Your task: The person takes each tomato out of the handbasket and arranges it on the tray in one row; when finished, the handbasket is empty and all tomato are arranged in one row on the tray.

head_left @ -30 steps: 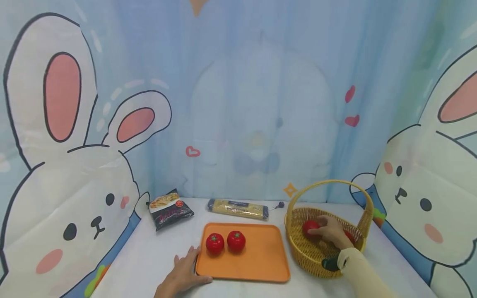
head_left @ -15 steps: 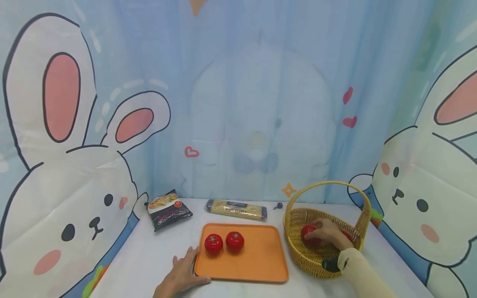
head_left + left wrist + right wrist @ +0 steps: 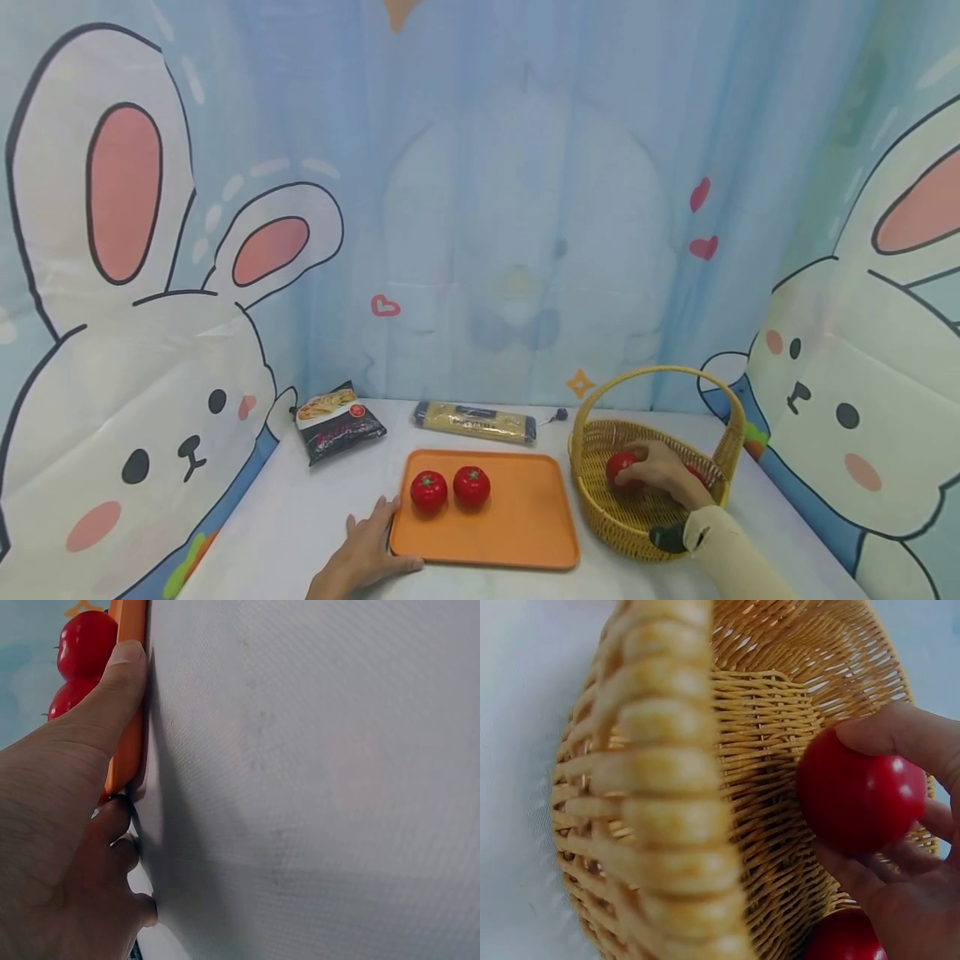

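Note:
My right hand [image 3: 663, 475] reaches into a yellow wicker basket [image 3: 611, 529] and grips a red tomato [image 3: 859, 795], thumb on one side and fingers round the other. A second tomato [image 3: 846, 939] lies in the basket beside that hand, mostly hidden by it in the head view. My left hand [image 3: 363, 550] rests at the near left corner of an orange tray [image 3: 525, 517], thumb along the front rim and fingers spread by the left rim. In the left wrist view the thumb [image 3: 124, 671] touches the tray's edge. Two tomatoes, one left [image 3: 429, 492] and one right [image 3: 472, 487], sit on the tray's left half.
Behind the tray lies a long yellow packet [image 3: 475, 422] with dark blue ends. A black snack bag [image 3: 340, 423] is at the back left. The basket's tall handle [image 3: 667, 368] arches over its opening. A rabbit-print curtain [image 3: 487, 208] closes off the back of the white table [image 3: 292, 517].
My right hand has settled round the tomato in the basket, shifting it slightly. The left hand stays at the tray's corner, and the tray has not visibly moved.

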Demonstrator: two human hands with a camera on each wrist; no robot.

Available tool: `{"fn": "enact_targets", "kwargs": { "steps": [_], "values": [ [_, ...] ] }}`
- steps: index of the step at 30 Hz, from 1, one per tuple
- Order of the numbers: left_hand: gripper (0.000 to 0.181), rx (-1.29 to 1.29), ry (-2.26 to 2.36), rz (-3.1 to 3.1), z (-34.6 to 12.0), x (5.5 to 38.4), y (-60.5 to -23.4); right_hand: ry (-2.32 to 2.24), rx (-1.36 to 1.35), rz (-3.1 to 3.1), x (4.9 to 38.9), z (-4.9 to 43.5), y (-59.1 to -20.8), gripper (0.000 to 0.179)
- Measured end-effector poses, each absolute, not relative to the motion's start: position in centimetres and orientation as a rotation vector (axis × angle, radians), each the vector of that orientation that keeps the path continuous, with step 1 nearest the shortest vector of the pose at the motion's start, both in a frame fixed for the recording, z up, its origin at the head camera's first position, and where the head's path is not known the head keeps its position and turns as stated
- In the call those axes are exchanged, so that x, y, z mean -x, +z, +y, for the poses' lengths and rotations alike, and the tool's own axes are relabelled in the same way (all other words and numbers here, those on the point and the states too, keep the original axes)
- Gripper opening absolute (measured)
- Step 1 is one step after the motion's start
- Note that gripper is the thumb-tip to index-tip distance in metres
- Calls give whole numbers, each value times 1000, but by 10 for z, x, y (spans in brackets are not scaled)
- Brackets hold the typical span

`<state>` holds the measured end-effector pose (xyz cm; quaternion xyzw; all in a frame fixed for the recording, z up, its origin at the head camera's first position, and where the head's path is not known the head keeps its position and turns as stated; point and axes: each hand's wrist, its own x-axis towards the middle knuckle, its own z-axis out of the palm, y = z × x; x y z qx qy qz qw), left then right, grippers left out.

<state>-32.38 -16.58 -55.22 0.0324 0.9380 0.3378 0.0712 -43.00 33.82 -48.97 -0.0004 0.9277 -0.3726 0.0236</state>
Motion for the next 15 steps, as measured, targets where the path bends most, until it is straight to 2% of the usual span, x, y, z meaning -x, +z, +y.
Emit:
{"fn": "enact_targets", "kwargs": {
  "steps": [9, 12, 15],
  "values": [
    [106, -141, 1042, 2834, -167, 320, -549, -1064, -29, 2909, 424, 339, -491, 60],
    [106, -129, 1040, 2831, -167, 320, -550, -1094, 5, 2913, 423, 339, -493, 64],
    [107, -123, 1035, 2831, -167, 320, -552, -1126, 67, 2918, 423, 340, -495, 79]
  ]
}}
